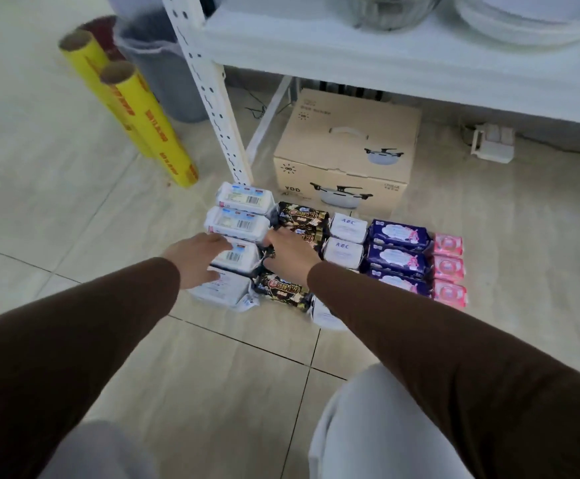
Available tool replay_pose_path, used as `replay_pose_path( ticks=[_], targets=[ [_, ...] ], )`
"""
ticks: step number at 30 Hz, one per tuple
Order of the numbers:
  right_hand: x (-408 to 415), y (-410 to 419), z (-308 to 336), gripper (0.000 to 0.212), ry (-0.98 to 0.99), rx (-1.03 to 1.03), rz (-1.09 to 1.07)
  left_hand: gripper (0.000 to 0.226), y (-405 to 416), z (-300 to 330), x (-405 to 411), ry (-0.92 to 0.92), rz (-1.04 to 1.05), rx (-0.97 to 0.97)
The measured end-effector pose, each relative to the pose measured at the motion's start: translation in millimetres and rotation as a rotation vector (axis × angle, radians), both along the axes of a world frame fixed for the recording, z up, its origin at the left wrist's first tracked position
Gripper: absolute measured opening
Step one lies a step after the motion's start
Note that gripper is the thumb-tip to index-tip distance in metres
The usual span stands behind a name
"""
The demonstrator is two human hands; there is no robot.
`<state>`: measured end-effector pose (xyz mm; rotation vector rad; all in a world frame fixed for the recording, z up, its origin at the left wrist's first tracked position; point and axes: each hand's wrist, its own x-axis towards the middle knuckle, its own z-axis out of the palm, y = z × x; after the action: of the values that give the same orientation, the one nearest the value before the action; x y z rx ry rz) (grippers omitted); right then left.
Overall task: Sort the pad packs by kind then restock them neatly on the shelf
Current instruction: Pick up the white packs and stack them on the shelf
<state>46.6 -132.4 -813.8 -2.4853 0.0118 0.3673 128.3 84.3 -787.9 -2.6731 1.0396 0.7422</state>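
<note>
Beige glazed floor tiles [74, 209] with dark grout lines fill the head camera's view, and a white perforated-steel shelf unit [212, 98] rises at the top, its board carrying a glass bowl and white dishes. Beneath that board sits a tan cardboard box printed with a cooking pot [347, 157]. Left of the upright, two yellow rolls of cling film [143, 126] lean beside a grey plastic bin [164, 74]. A small white plug adapter [492, 143] lies on the floor at the right.

On the tiles in front of the box, the soft plastic pad packs lie sorted in columns that touch side by side: white packs with barcode labels [240, 219] at the left, then black packs with gold lettering [302, 216], white packs marked ABC [347, 224], dark blue packs with pink print [399, 236], and small pink packs [449, 267] at the far right.

Both arms wear brown sleeves. The left hand [197, 261] rests fingers spread on the third white barcode pack, its thumb on that pack's near edge. The right hand [290, 252] lies knuckles up over the black column; whether its fingers clasp a pack cannot be told.
</note>
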Motion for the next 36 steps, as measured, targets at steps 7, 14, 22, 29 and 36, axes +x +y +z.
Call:
replay_pose_path(
  ticks=[7,14,22,29,36],
  targets=[
    [5.1,78.3,-43.9,0.053,0.202,-0.026,-0.114,0.065,71.6,-48.2,34.7,0.095,0.112,-0.166],
    [5.2,130.3,-43.1,0.067,0.287,-0.135,-0.200,0.060,107.7,-54.0,56.5,0.172,0.120,-0.287],
    [23.0,154.7,-81.3,0.076,0.214,-0.290,-0.188,0.062,88.5,-95.5,84.5,0.099,0.088,-0.366],
    [13.8,171.8,-123.4,0.092,0.181,-0.409,-0.182,0.060,68.8,-135.0,98.4,0.044,-0.044,-0.338],
    [-10.0,188.3,-139.8,0.060,0.086,-0.452,-0.153,0.088,56.3,-152.8,104.3,-0.082,-0.189,-0.137]
  ],
)
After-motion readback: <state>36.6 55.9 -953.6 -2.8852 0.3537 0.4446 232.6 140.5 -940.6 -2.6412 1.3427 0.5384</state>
